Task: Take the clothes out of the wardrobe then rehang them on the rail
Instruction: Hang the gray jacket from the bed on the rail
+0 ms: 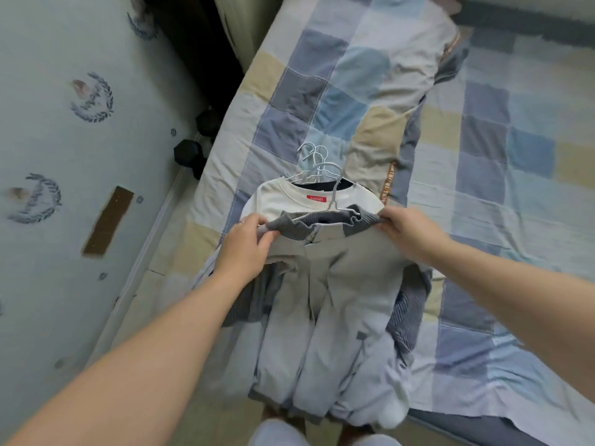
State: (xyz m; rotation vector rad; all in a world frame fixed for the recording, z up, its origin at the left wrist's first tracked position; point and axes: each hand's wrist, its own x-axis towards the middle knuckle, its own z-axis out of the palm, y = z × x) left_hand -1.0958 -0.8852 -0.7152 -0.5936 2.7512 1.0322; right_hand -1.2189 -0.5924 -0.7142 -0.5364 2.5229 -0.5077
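Jacket (341, 284) collar pinched by left hand (246, 249), right hand (407, 231) (hangers (317, 167) beyond), atop bed (483, 175).

Holding both bare arms out forward, well apart. Gripping a collar (363, 217) at its two ends with left hand (244, 243) and right hand (409, 230), fingers curled, knuckles up.

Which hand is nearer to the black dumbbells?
Left. The left hand holds the grey band below and right of the dumbbells; the right hand holds its far end.
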